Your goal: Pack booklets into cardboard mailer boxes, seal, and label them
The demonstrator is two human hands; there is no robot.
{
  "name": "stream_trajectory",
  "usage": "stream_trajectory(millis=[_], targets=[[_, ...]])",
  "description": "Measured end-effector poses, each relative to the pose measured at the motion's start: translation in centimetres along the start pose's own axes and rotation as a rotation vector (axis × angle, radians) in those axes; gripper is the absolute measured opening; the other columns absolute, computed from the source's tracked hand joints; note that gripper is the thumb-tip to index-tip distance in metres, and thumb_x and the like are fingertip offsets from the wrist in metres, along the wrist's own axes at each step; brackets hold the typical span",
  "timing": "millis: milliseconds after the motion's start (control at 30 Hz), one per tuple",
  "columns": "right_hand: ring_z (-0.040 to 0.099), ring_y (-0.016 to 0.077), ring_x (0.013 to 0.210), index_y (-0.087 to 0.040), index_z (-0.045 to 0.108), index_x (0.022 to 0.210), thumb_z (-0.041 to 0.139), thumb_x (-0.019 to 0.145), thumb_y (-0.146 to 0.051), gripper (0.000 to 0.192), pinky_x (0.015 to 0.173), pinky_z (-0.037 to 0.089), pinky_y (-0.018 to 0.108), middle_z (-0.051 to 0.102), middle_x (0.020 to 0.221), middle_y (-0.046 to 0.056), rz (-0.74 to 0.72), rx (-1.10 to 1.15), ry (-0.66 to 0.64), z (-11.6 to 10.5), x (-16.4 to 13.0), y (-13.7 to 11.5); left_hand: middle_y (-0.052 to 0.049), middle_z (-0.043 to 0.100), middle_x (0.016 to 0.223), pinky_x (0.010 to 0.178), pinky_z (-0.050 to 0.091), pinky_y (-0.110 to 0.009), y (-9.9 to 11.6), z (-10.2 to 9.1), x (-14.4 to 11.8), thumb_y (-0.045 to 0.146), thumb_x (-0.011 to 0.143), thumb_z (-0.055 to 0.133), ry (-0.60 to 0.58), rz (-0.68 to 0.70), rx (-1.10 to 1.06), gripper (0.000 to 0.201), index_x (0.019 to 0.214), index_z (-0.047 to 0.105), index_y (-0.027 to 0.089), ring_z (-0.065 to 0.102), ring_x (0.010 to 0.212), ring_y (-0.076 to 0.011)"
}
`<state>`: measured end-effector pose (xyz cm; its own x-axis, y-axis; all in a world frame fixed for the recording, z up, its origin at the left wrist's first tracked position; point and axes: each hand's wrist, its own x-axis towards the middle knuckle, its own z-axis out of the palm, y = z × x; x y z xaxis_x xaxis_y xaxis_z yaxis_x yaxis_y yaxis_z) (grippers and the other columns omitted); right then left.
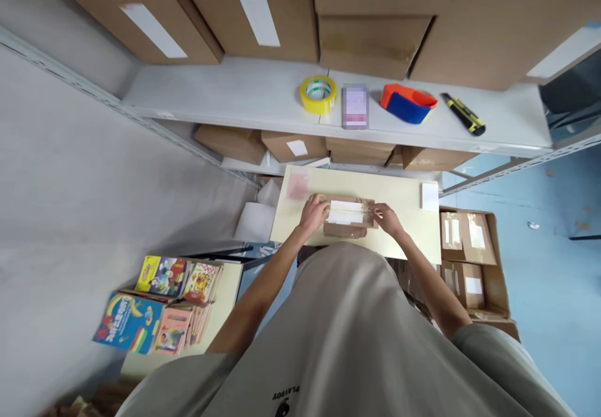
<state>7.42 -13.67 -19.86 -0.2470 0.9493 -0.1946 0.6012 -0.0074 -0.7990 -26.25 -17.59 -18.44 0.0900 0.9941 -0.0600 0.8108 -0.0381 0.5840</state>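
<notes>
I see my left hand [313, 210] and right hand [385, 218] gripping the two ends of a small cardboard box [348, 218], fingers curled over its edges. The box lies on the pale table [404, 198], below the shelf [235, 94] with the yellow tape roll [318, 94] and the utility knife [462, 114].

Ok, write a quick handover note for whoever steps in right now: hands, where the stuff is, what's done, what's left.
Left hand: pressed on the left end of the small cardboard parcel.
Right hand: on its right end.
The parcel lies on the cream table, closed, with a white label on top.
On the shelf above: yellow tape roll, red and blue tape dispenser, yellow utility knife.
Labelled parcels sit in the open carton at the right; children's books are stacked at the left.
Done: parcel closed and labelled.
Left: whether it is fully taped cannot be told; check.
</notes>
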Motion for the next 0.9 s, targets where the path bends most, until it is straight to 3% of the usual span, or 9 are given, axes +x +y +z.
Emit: stream_trajectory(millis=[67, 133, 267, 333, 500, 600, 700, 800, 900], targets=[[0.084, 0.0338, 0.111, -0.025, 0.081, 0.101, 0.079, 0.095, -0.023, 0.006, 0.111, 0.072, 0.055, 0.082, 0.129, 0.016, -0.085, -0.131, -0.008, -1.4, 0.8, -2.0, -0.016, 0.077, 0.143, 0.130, 0.059, -0.054, 2.0, -1.0, 1.4, 0.005, 0.094, 0.076, -0.031, 0.121, 0.095, 0.030, 0.113, 0.089, 0.025, 0.068, 0.148, -0.0369], [0.079, 0.0402, 0.130, -0.025, 0.080, 0.111, 0.072, 0.104, -0.027, 0.011, 0.124, 0.063, 0.061, 0.080, 0.140, 0.020, -0.208, -0.292, 0.069, -3.3, 2.3, -4.8, -0.016, 0.077, 0.143, 0.131, 0.057, -0.056, 4.5, -2.2, 3.7, 0.008, 0.098, 0.075, -0.036, 0.213, 0.122, 0.031, 0.120, 0.089, 0.024, 0.067, 0.150, -0.0374], [0.060, 0.0453, 0.157, -0.019, 0.070, 0.149, 0.050, 0.118, -0.034, 0.040, 0.139, 0.043, 0.071, 0.069, 0.161, 0.027, -0.371, -0.441, 0.490, -8.9, 7.5, -11.7, -0.016, 0.077, 0.149, 0.129, 0.057, -0.057, 10.5, -5.7, 9.8, 0.015, 0.107, 0.071, 0.114, 0.364, 0.115, 0.031, 0.133, 0.087, 0.023, 0.068, 0.146, -0.0374], [0.050, 0.0457, 0.166, -0.013, 0.061, 0.161, 0.048, 0.117, -0.034, 0.050, 0.144, 0.034, 0.072, 0.060, 0.172, 0.030, -0.400, -0.476, 0.615, -11.8, 11.0, -14.6, -0.017, 0.077, 0.150, 0.130, 0.056, -0.057, 13.5, -7.8, 12.7, 0.016, 0.109, 0.068, 0.217, 0.453, 0.094, 0.033, 0.138, 0.085, 0.021, 0.067, 0.146, -0.0372], [0.058, 0.0508, 0.153, -0.001, 0.060, 0.153, 0.067, 0.101, -0.028, 0.059, 0.137, 0.038, 0.074, 0.068, 0.155, 0.038, -0.220, -0.575, 0.572, -16.0, 19.2, -18.0, -0.017, 0.077, 0.144, 0.127, 0.055, -0.057, 18.8, -11.8, 17.4, 0.013, 0.107, 0.068, 0.346, 0.552, 0.064, 0.035, 0.138, 0.083, 0.021, 0.066, 0.141, -0.0383], [0.062, 0.0515, 0.149, 0.004, 0.061, 0.146, 0.070, 0.100, -0.025, 0.055, 0.133, 0.041, 0.073, 0.069, 0.151, 0.044, -0.085, -0.625, 0.474, -16.4, 21.9, -18.2, -0.019, 0.078, 0.144, 0.126, 0.056, -0.059, 20.1, -12.6, 18.3, 0.012, 0.108, 0.066, 0.343, 0.541, 0.056, 0.036, 0.139, 0.083, 0.019, 0.066, 0.141, -0.0401], [0.065, 0.0494, 0.147, 0.000, 0.065, 0.139, 0.070, 0.103, -0.024, 0.044, 0.134, 0.040, 0.072, 0.074, 0.144, 0.041, -0.090, -0.598, 0.447, -16.5, 22.8, -17.9, -0.019, 0.078, 0.144, 0.127, 0.056, -0.059, 20.2, -12.5, 18.3, 0.012, 0.108, 0.066, 0.341, 0.541, 0.008, 0.036, 0.139, 0.083, 0.019, 0.068, 0.141, -0.0398], [0.073, 0.0455, 0.137, -0.008, 0.065, 0.136, 0.066, 0.111, -0.030, 0.034, 0.133, 0.043, 0.072, 0.081, 0.133, 0.033, -0.139, -0.525, 0.501, -16.6, 22.0, -17.1, -0.017, 0.080, 0.142, 0.128, 0.058, -0.055, 19.4, -11.6, 17.1, 0.013, 0.109, 0.067, 0.353, 0.532, -0.099, 0.034, 0.138, 0.081, 0.020, 0.072, 0.139, -0.0365], [0.078, 0.0436, 0.125, -0.014, 0.063, 0.138, 0.062, 0.117, -0.047, 0.040, 0.125, 0.054, 0.068, 0.082, 0.126, 0.028, -0.137, -0.390, 0.535, -15.6, 18.7, -15.8, -0.014, 0.083, 0.137, 0.121, 0.064, -0.048, 17.6, -9.4, 14.3, 0.017, 0.111, 0.069, 0.348, 0.445, -0.321, 0.027, 0.137, 0.078, 0.021, 0.079, 0.126, -0.0304]])
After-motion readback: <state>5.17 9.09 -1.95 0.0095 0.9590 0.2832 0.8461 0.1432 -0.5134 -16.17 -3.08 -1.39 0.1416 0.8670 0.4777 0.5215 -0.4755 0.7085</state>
